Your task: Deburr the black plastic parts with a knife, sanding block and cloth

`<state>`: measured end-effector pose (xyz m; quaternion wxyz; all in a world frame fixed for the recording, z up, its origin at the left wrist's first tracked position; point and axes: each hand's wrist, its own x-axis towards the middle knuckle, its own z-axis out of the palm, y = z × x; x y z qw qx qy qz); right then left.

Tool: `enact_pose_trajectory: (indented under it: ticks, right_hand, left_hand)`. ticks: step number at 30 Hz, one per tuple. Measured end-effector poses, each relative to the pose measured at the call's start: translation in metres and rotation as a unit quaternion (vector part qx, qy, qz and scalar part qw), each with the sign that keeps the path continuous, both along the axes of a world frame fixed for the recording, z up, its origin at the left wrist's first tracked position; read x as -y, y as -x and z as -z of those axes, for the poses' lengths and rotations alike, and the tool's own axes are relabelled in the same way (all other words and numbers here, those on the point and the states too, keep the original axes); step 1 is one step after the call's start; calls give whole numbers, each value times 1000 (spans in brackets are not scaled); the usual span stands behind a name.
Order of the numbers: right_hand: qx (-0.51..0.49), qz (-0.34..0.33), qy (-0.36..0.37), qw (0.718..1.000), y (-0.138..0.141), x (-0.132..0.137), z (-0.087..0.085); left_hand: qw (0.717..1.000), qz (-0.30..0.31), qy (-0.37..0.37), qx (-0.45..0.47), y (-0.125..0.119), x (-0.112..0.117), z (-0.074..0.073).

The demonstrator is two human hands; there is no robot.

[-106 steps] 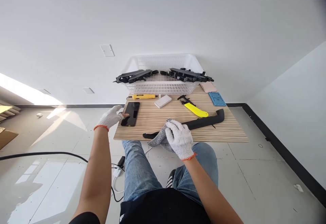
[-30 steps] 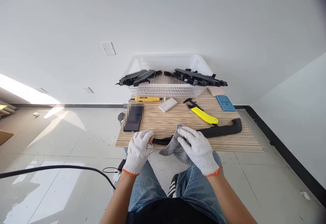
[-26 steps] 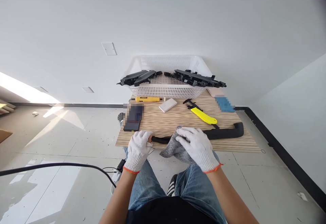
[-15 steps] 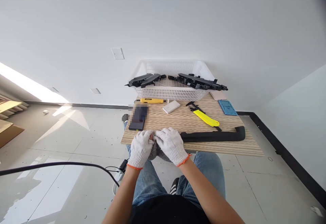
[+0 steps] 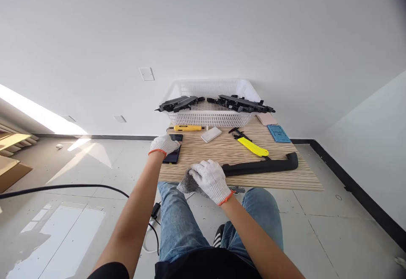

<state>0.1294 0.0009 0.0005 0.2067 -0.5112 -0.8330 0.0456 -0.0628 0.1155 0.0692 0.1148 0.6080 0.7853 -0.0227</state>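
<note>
My left hand [image 5: 164, 144], in a white knit glove with an orange cuff, reaches across a dark phone [image 5: 173, 157] lying at the table's left side. Its fingers stretch over the screen and cover the middle of it. In my right hand [image 5: 211, 179], gloved the same way, a grey cloth [image 5: 188, 184] is gripped at the table's front edge, part of it hanging over. Just right of that hand lies a long black plastic trim piece [image 5: 261, 167], its left end hidden behind the glove.
Behind stands a white plastic basket [image 5: 207, 119] with black plastic parts [image 5: 242, 103] across it. On the striped table [image 5: 203, 150] lie a yellow pen-like tool [image 5: 187, 128], a white box-shaped item [image 5: 211, 134], a yellow-handled cutter [image 5: 253, 147], black calipers [image 5: 240, 134] and a blue card [image 5: 278, 133].
My left hand has let go of the grey cloth and moved up and left onto the phone. My right hand keeps the cloth in nearly the same place.
</note>
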Motion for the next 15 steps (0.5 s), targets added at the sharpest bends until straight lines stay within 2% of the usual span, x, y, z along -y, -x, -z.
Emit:
enact_pose_trajectory:
  ticks: [4, 15]
  right_hand:
    - [-2, -3, -2, 1000, 0, 0, 0]
    - [-4, 1, 7, 1000, 1, 0, 1]
  left_hand:
    - [1000, 22, 10, -19, -8, -11, 7]
    - [999, 20, 35, -24, -11, -15, 2]
